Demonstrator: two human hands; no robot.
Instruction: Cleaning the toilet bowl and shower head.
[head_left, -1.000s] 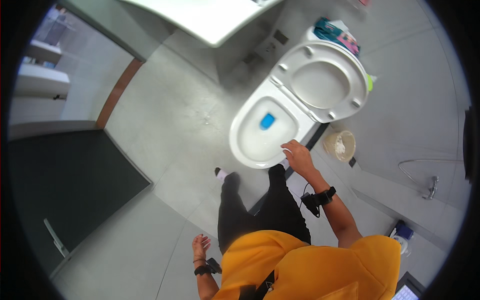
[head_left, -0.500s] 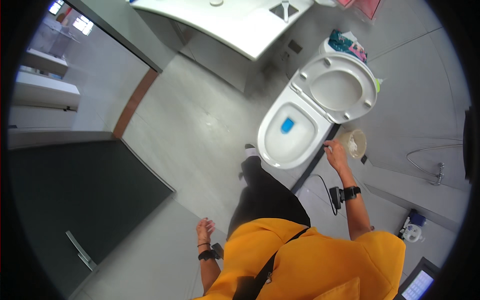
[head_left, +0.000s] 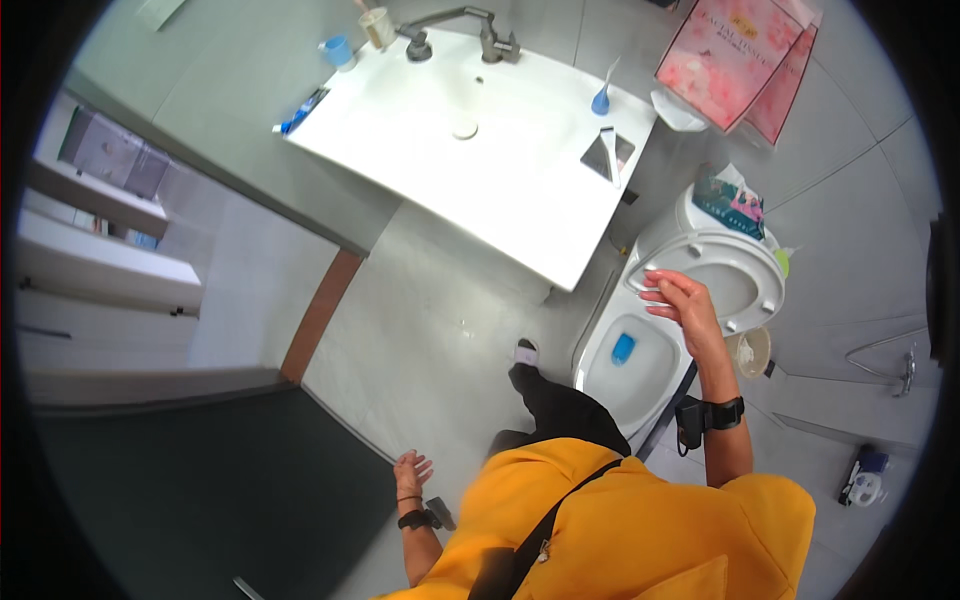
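My right hand is raised in front of the toilet's upturned seat, fingers stretched out and nothing in them. Whether it touches the seat I cannot tell. Under the raised seat lies the open white toilet bowl, with a bright blue patch inside. My left hand hangs low beside my body near the dark door; its fingers are apart and it holds nothing. Each wrist carries a dark strap with a small box.
A white washbasin with a grey faucet stands ahead. A white-handled brush and a blue squeeze bulb are on its right end. Tissue packs hang on the wall. A beige bin stands right of the toilet.
The view has swung up toward the washbasin, bringing its faucet into sight. My right hand has gone from beside the bowl up to the raised seat, its fingers now straighter. The left stays low.
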